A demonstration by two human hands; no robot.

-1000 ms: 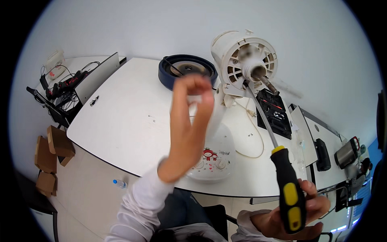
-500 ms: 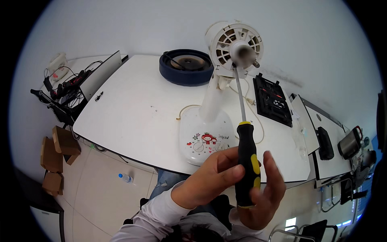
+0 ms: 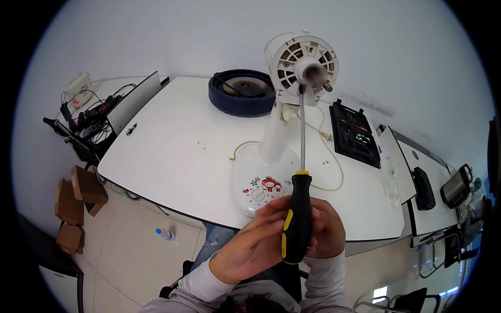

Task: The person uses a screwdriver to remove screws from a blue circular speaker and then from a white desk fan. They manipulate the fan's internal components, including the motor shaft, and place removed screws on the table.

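Both my hands wrap a long screwdriver with a black and yellow handle [image 3: 296,216]. My left hand [image 3: 249,245] grips the handle from the left and my right hand [image 3: 326,229] closes on it from the right. The metal shaft [image 3: 302,133] runs straight up, and its tip meets the front of a white fan motor housing [image 3: 301,62] beside the bare motor shaft. The fan stands on a white neck and a round white base [image 3: 258,177] with a cartoon sticker, on a white table [image 3: 172,151].
A round dark blue fan grille [image 3: 241,92] lies behind the fan. A black grid tray [image 3: 356,133] sits to the right, with black devices beyond it. The fan's cord loops over the table. Cardboard boxes [image 3: 78,201] and a water bottle [image 3: 166,235] lie on the floor at left.
My left hand came down from in front of the fan and joined my right hand on the screwdriver handle. The screwdriver swung from the right to upright, its tip now at the motor housing.
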